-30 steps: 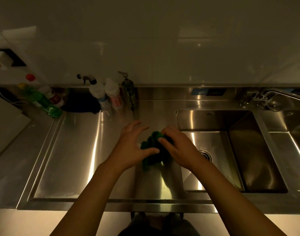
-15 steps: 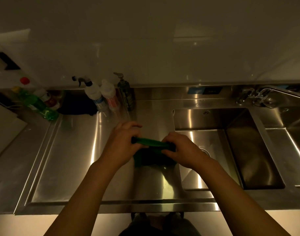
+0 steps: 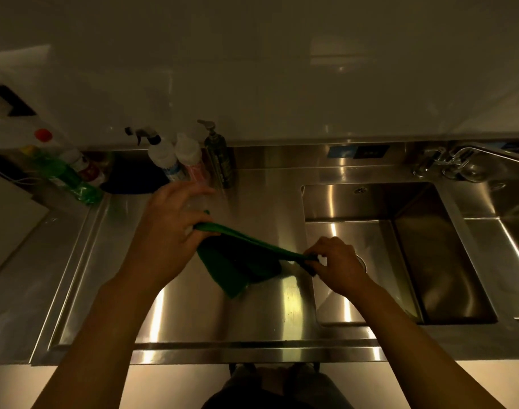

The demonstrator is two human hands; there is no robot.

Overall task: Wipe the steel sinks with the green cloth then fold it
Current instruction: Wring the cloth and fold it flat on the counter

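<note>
Steel bench (image 3: 193, 317) lay under the green cloth (image 3: 237, 270), stretched from ten to four o'clock; left hand (image 3: 169, 231) and right hand (image 3: 337, 267) each pinched an end between curled fingers.

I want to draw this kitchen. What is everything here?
green cloth: 1, green, stretched between both hands
sinks: 2, steel, right of the cloth
tap: 1, steel, behind the sinks
counter: 1, steel, under the cloth
spray bottle: 1, white, back of counter
pink-label bottle: 1, white, beside the spray bottle
pump bottle: 1, dark, right of those
green bottle: 1, green, yellow cap, back left
red-capped bottle: 1, pale, beside the green bottle
dark object: 1, black, back of counter, unclear what
left hand: 1, fingers pinch the cloth's left end
right hand: 1, fingers pinch its right end
</note>
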